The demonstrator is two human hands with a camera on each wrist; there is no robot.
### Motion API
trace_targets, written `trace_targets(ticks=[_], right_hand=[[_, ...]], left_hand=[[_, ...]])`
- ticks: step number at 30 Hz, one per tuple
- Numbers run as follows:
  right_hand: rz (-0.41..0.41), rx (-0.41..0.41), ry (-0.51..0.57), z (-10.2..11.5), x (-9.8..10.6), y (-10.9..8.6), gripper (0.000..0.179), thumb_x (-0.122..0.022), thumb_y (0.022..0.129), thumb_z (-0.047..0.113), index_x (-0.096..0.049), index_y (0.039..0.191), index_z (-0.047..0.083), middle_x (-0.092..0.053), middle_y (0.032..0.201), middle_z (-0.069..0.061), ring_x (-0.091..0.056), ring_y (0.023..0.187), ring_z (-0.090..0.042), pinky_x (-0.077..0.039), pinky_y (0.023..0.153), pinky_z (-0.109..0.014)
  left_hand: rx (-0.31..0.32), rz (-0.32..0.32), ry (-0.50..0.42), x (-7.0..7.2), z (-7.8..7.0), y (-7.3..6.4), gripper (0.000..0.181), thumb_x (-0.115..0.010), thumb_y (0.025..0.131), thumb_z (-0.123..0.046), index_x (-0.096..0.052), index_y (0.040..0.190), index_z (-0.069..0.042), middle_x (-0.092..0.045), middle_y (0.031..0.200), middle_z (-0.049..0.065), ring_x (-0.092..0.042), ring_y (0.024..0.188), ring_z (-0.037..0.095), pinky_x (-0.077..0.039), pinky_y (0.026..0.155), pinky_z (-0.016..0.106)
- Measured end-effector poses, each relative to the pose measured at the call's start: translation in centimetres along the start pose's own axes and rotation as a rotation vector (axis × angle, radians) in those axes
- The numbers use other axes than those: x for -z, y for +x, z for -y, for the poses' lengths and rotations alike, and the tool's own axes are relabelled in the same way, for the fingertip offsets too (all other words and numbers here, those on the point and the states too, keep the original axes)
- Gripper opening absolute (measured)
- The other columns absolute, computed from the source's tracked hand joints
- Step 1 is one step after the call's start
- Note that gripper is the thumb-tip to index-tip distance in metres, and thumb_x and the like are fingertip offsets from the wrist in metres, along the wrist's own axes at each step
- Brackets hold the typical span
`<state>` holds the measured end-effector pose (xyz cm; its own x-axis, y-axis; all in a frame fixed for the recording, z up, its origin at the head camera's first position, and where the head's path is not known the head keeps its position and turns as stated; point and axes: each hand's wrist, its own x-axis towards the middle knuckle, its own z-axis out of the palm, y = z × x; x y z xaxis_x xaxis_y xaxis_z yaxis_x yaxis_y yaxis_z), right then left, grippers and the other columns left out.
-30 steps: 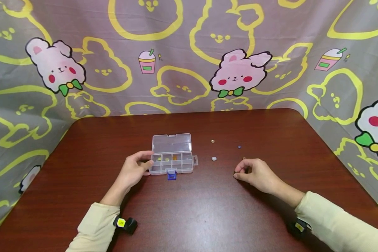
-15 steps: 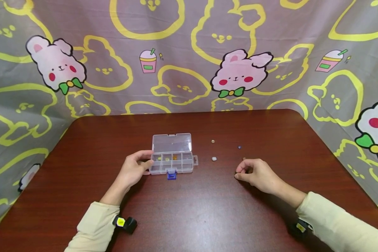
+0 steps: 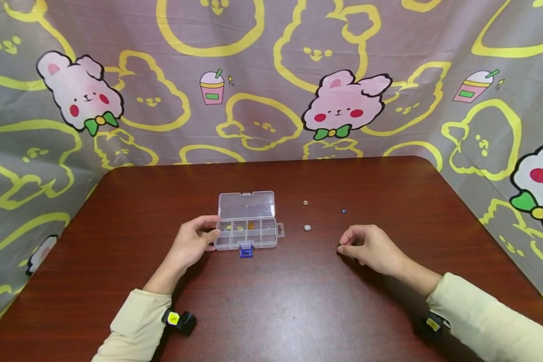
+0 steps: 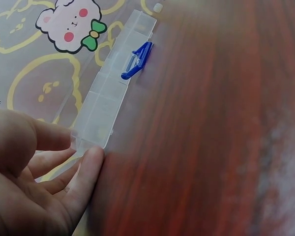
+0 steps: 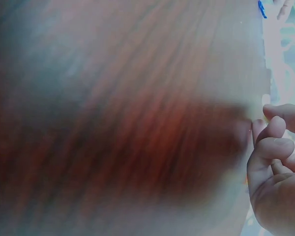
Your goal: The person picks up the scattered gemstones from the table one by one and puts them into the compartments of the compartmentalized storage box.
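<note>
A clear plastic compartment box [image 3: 246, 247] lies on the table with its lid [image 3: 246, 205] swung back and its blue latch [image 3: 246, 251] hanging at the front. My left hand [image 3: 192, 245] grips the box's left end, thumb in front and fingers behind. Yellow and orange pieces lie in several back compartments. My right hand [image 3: 366, 249] is low over the table, thumb and forefinger pinching what looks like a small dark bead, mostly covered by the fingertips. Near it lie a white bead [image 3: 307, 228], a blue bead [image 3: 344, 211] and a golden bead [image 3: 305, 202].
A brown wooden table [image 3: 271, 301] spans the view, with a cartoon-print cloth [image 3: 262, 60] hanging behind and at both sides. Another tiny bead is almost hidden behind the right hand's knuckles. The box's hanging tab [image 3: 280, 230] sticks out on the right.
The right hand has shifted very slightly, its knuckles a little higher, with the fingertips at nearly the same spot. The left hand, box and loose beads stay in place.
</note>
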<state>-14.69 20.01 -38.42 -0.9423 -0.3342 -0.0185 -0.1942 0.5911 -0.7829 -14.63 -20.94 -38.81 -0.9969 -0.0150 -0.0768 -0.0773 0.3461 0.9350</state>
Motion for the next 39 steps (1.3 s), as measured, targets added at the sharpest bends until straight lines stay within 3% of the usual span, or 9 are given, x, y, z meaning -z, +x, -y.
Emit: trace_targets(ticks=[20,39], right_hand=[[0.003,0.006,0.084,0.8,-0.6,1.0,0.009,-0.075,0.085,0.003,-0.067,0.088,0.006,-0.065,0.072,-0.004,-0.052,0.047,-0.017,-0.043,0.041,-0.026],[0.02,0.084,0.137,1.9,-2.5,2.6,0.008,-0.074,0.086,0.0,-0.071,0.092,0.004,-0.066,0.073,-0.007,-0.054,0.051,-0.018,-0.048,0.045,-0.027]], left_hand=[[0.0,-0.004,-0.01,0.0,-0.3,-0.2,0.037,-0.062,0.097,0.0,-0.059,0.133,0.004,-0.06,0.124,0.026,-0.064,0.082,0.018,-0.06,0.065,0.029],[-0.028,-0.009,-0.001,-0.1,0.1,-0.1,0.035,-0.062,0.096,0.002,-0.061,0.131,0.005,-0.061,0.12,0.026,-0.065,0.081,0.018,-0.06,0.065,0.029]])
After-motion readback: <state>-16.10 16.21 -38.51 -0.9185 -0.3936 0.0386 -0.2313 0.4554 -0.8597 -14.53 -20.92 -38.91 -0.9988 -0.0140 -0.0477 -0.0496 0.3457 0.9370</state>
